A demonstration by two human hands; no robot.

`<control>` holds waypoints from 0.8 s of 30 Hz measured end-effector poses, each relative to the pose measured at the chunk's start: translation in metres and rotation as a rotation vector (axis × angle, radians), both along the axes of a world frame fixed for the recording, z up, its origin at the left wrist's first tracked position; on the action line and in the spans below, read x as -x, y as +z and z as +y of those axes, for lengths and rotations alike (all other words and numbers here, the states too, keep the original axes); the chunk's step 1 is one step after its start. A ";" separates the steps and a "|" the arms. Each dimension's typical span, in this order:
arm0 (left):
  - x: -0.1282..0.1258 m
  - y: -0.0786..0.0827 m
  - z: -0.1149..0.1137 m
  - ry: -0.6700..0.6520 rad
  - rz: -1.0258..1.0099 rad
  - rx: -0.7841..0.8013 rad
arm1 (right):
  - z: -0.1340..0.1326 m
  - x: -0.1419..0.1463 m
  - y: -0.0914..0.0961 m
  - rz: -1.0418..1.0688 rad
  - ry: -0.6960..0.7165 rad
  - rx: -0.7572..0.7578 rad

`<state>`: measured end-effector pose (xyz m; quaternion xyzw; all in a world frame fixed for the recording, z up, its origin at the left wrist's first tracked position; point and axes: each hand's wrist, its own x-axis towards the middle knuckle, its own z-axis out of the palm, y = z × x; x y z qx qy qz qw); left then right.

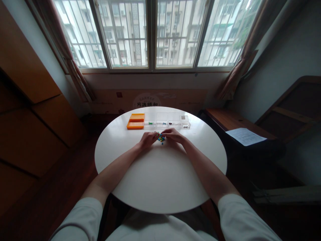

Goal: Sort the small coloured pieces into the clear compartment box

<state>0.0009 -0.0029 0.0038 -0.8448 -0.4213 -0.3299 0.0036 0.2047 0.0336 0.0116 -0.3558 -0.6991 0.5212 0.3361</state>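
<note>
Position: a small heap of coloured pieces (pixel 161 137) lies on the round white table (pixel 160 180), past its centre and toward the far edge. Blue, yellow and green show in it. The shape of each piece is too small to make out.

Hands: the left hand (pixel 147 139) rests on the table just left of the heap and the right hand (pixel 173 135) just right of it. Both have their fingers bent inward, with the fingertips at or touching the pieces. Whether either hand has a piece pinched cannot be told at this size; nothing is lifted clear of the table.

Surroundings: just beyond the heap stands a clear box (pixel 173 121) divided into compartments, a few of which hold small dark or green items. An orange tray (pixel 135 122) sits against its left end. A paper (pixel 244 136) lies on a dark bench to the right, well apart from the table.

Handling, as judged: the pieces look hard, very light and smooth. On this glossy top they are likely to skid or scatter under a careless sweep. Each is best taken singly, in a fingertip pinch across its sides. Breakage seems unlikely; loss over the table edge is the greater risk.
</note>
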 end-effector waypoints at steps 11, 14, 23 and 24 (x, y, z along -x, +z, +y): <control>0.000 0.002 -0.001 0.015 0.033 0.006 | -0.001 0.000 0.001 0.009 0.011 0.017; -0.001 0.004 -0.002 0.007 0.020 0.016 | -0.002 0.000 0.001 0.013 0.011 0.017; 0.000 0.003 -0.001 -0.042 -0.001 0.048 | 0.001 0.000 -0.002 0.002 0.004 0.004; 0.000 0.002 -0.001 -0.047 -0.005 0.049 | 0.001 0.000 -0.002 -0.001 0.003 0.000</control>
